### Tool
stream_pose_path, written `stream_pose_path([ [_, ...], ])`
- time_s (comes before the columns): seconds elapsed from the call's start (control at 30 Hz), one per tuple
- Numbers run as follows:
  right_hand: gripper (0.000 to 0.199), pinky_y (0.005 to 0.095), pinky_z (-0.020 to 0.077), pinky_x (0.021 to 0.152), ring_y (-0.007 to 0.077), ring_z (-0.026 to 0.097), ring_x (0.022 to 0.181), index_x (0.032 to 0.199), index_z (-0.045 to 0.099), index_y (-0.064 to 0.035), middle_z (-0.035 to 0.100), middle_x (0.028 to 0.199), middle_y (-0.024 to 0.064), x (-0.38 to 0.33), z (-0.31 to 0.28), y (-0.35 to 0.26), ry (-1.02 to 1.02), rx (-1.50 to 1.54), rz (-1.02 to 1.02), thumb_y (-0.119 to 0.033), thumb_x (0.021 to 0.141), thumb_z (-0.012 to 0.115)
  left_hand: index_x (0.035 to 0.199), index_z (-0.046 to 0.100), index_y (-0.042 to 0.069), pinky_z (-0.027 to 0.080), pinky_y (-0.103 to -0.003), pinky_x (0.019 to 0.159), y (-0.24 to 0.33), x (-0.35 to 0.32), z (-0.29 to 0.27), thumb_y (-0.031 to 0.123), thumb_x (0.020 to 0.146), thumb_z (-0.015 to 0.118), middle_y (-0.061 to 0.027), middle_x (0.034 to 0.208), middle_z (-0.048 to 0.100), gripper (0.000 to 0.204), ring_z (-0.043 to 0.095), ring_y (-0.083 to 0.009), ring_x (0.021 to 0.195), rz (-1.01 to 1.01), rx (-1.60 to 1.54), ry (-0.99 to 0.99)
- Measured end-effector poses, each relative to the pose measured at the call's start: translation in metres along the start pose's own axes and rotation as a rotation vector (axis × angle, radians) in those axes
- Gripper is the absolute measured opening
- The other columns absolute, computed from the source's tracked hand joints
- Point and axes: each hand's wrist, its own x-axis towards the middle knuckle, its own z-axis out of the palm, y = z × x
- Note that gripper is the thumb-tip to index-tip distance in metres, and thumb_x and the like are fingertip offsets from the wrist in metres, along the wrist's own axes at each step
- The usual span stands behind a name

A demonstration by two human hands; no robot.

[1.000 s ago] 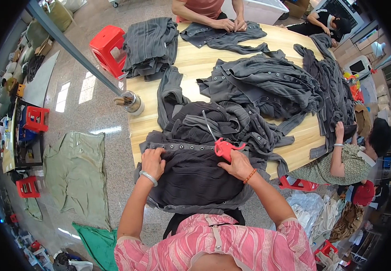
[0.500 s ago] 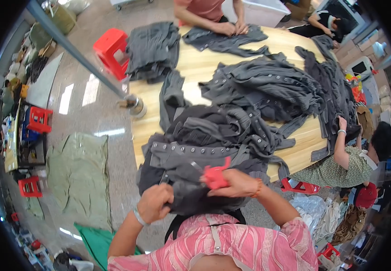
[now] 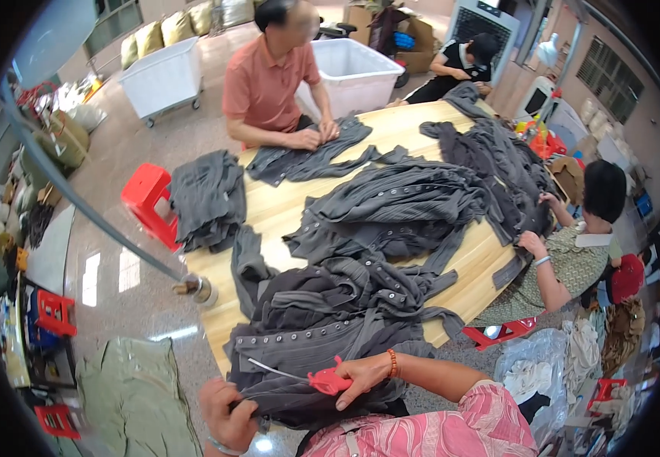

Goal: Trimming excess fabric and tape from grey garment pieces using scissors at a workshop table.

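A dark grey garment (image 3: 292,341) with a row of metal snap buttons lies on top at the near edge of the table. My left hand (image 3: 227,415) is closed on its near left edge. In my right hand (image 3: 366,377) is a red-handled tool (image 3: 330,378) with a long, thin metal blade pointing left over the fabric. Whether the blade touches the cloth cannot be made out. Behind this garment, more grey ones are heaped together (image 3: 322,293).
Across the wooden table (image 3: 269,217) a co-worker in a salmon shirt (image 3: 273,91) handles a grey garment; another works at the right (image 3: 566,259). A folded stack (image 3: 208,198) sits at the left corner. A metal pole (image 3: 97,206), red stool (image 3: 147,202) and white bins (image 3: 166,80) stand around.
The view has tilted up, showing more of the far room. The blade, blurred before, is now plainly over the garment. My left hand has moved away from my right, to the lower left.
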Motion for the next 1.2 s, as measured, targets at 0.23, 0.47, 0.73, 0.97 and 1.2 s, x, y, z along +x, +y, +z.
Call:
stream_pose_path([
  [0.23,0.020,0.0422,0.0509,0.077,0.0370,0.062,0.087,0.091,0.065,-0.0106,0.066,0.089,0.0162,-0.094,-0.064,0.007,1.109,-0.742,0.006,-0.015,0.072,0.066,0.072,0.044,0.003,0.039,-0.037,0.072,-0.067,0.042,-0.016,-0.005,0.050,0.041,-0.0130,0.075,0.040,0.024,0.043,-0.0307,0.076,-0.273,0.120,0.258],
  [0.47,0.008,0.0403,0.0510,0.057,0.0319,0.063,0.068,0.081,0.065,-0.0095,0.064,0.074,0.0128,-0.153,-0.082,-0.010,1.696,-1.243,0.074,-0.009,0.074,0.065,0.082,0.052,0.003,0.038,-0.041,0.079,-0.136,0.049,0.055,-0.010,0.051,0.047,-0.0141,0.084,0.045,0.034,0.046,-0.0337,0.085,-0.177,0.332,0.177],
  [0.73,0.038,0.0420,0.0484,0.068,0.0379,0.061,0.077,0.082,0.058,-0.0009,0.061,0.079,0.0183,-0.131,-0.022,0.144,0.817,-0.426,0.281,-0.033,0.072,0.076,0.104,0.056,0.005,0.039,-0.042,0.080,-0.123,-0.071,0.108,-0.004,0.060,0.059,-0.0145,0.088,0.050,0.045,0.048,-0.0348,0.088,-0.460,-0.065,-0.492],
  [0.97,0.017,0.0325,0.0494,0.079,0.0190,0.064,0.080,0.088,0.069,-0.0025,0.067,0.084,0.0071,-0.130,-0.016,0.136,1.090,-0.135,0.091,-0.016,0.078,0.072,0.083,0.060,0.006,0.040,-0.040,0.077,-0.145,-0.078,0.109,-0.006,0.058,0.058,-0.0110,0.083,0.053,0.028,0.050,-0.0327,0.086,-0.437,0.062,-0.285],
  [1.2,0.030,0.0396,0.0522,0.067,0.0325,0.066,0.077,0.088,0.067,-0.0103,0.068,0.083,0.0113,-0.158,-0.022,0.135,1.208,-0.858,0.238,-0.034,0.072,0.076,0.087,0.065,0.007,0.040,-0.038,0.080,-0.150,-0.060,0.101,-0.005,0.059,0.059,-0.0084,0.087,0.058,0.031,0.052,-0.0288,0.088,-0.379,0.110,-0.172],
])
